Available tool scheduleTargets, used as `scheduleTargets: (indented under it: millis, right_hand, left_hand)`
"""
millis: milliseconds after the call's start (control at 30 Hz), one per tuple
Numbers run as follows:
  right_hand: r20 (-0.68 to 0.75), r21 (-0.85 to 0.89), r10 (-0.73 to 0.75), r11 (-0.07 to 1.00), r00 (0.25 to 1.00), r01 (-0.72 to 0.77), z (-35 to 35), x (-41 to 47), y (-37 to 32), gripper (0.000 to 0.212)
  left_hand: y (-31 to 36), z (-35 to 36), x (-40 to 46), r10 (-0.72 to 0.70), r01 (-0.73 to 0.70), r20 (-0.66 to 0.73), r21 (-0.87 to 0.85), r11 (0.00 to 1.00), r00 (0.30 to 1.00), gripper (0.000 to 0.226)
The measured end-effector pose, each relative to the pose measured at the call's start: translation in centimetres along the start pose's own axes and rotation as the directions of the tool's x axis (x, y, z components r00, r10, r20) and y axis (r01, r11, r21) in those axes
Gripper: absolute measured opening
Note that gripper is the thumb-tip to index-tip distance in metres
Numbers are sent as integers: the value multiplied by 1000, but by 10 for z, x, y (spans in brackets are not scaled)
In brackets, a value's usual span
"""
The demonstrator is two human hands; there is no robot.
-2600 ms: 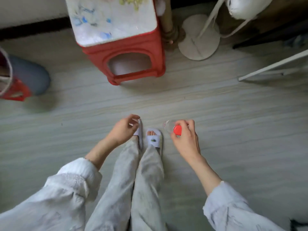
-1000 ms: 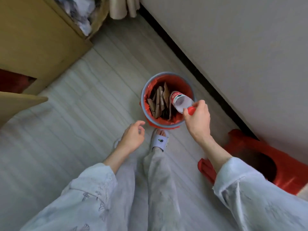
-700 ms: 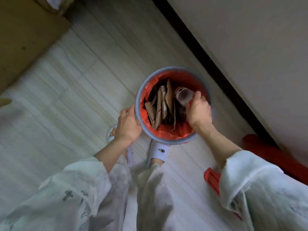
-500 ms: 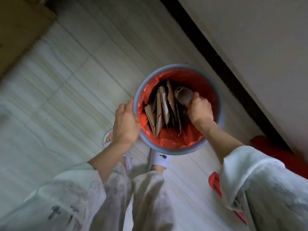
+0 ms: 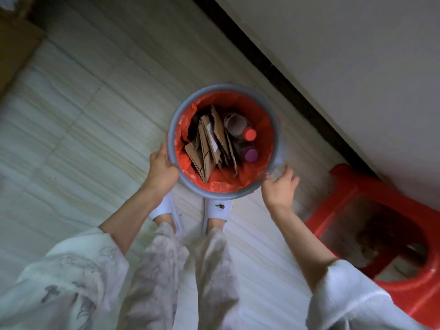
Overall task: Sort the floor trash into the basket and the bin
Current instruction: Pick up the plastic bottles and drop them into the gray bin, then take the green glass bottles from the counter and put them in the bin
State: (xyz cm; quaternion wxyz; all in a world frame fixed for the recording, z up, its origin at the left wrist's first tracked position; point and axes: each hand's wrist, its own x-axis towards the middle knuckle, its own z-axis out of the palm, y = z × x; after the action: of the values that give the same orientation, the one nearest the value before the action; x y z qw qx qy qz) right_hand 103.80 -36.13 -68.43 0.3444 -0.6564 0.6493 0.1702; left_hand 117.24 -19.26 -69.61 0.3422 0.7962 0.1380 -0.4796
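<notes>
The left hand (image 5: 164, 173) grips the bin (image 5: 273, 115) at its grey rim, thumb hooked over the edge and fingers curled round the outside. The right hand (image 5: 279, 189) sits at the opposite rim, blurred; its fingers look loosely spread against the wall, and I cannot tell whether they grasp it. Half a second ago that hand was down inside the bin on the bottle; now it is out, and the bottle (image 5: 240, 126) lies inside by the red liner (image 5: 262, 125), its red cap (image 5: 249, 134) up, beside the cardboard (image 5: 209, 144) and a purple cap (image 5: 250, 155). A red stool (image 5: 381, 198) stands to the right.
</notes>
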Motion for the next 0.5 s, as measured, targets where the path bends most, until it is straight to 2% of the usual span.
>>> scheduleTargets:
  millis: [67, 100, 133, 267, 367, 433, 500]
  right_hand:
    - [253, 211, 175, 950, 952, -230, 1, 0, 1, 35]
    - [344, 320, 199, 894, 918, -314, 1, 3, -2, 24]
    - [376, 397, 202, 846, 904, -355, 2, 6, -5, 17]
    - [338, 523, 171, 783, 925, -336, -5, 22, -4, 18]
    - [232, 590, 122, 771, 965, -240, -21, 41, -8, 22]
    - [175, 594, 86, 785, 981, -175, -33, 58, -14, 28]
    - [154, 526, 16, 845, 988, -96, -43, 68, -22, 39]
  left_hand:
    - [2, 1, 0, -13, 13, -9, -5, 1000, 1000, 58]
    - [4, 2, 1, -11, 11, -11, 7, 1000, 1000, 57]
    - [5, 3, 4, -22, 22, -15, 9, 1000, 1000, 58]
    - [9, 16, 4, 19, -19, 26, 5, 1000, 999, 56]
    - [22, 32, 5, 40, -35, 58, -100, 994, 998, 63]
    - [35, 43, 14, 64, -46, 98, -171, 984, 993, 61]
    - [57, 50, 16, 134, -99, 146, -224, 970, 980, 51]
